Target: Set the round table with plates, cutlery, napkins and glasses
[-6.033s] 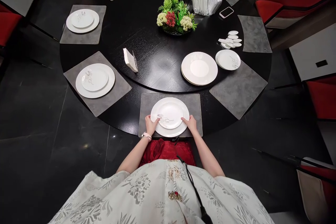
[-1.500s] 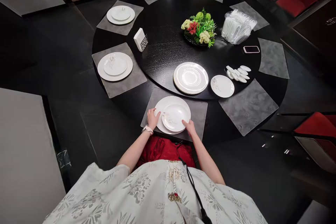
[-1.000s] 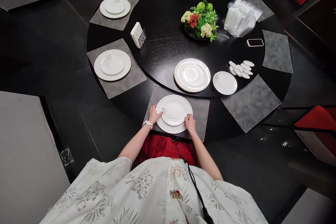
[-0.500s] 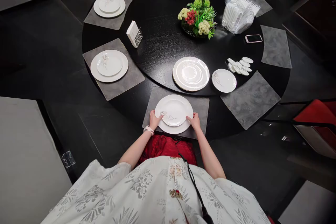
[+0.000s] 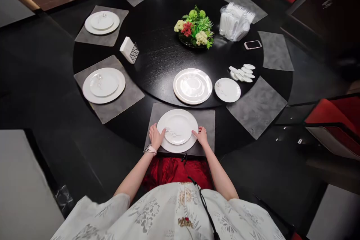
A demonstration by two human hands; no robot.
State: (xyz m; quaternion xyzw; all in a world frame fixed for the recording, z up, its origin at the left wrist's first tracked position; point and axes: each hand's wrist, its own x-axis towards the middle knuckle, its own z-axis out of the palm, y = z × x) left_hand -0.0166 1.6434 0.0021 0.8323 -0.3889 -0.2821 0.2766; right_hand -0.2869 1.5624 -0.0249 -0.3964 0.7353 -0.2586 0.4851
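Note:
A small white plate (image 5: 177, 129) with a faint grey drawing lies on a larger white plate (image 5: 177, 148), both on a grey placemat (image 5: 208, 120) at the near edge of the round black table. My left hand (image 5: 156, 137), with a white-banded watch on the wrist, holds the left side of the stacked plates, thumb on the small plate's rim and fingers along the outer edge. From the right, my right hand (image 5: 200, 135) holds the opposite edge, its thumb on the rim and its other fingers bent beside the plates.
Beyond the placemat, a stack of large plates (image 5: 192, 86), a small plate (image 5: 227, 90) and several white spoons (image 5: 242, 73) lie on the turntable. Farther back are a flower arrangement (image 5: 195, 30), bagged white items (image 5: 235, 22), a phone (image 5: 252, 45) and a napkin holder (image 5: 129, 50).
The view has shifted, so more of the table's far side shows. My fingers have loosened and drawn slightly outward from the plates' edges, while my thumbs stay at the rim.

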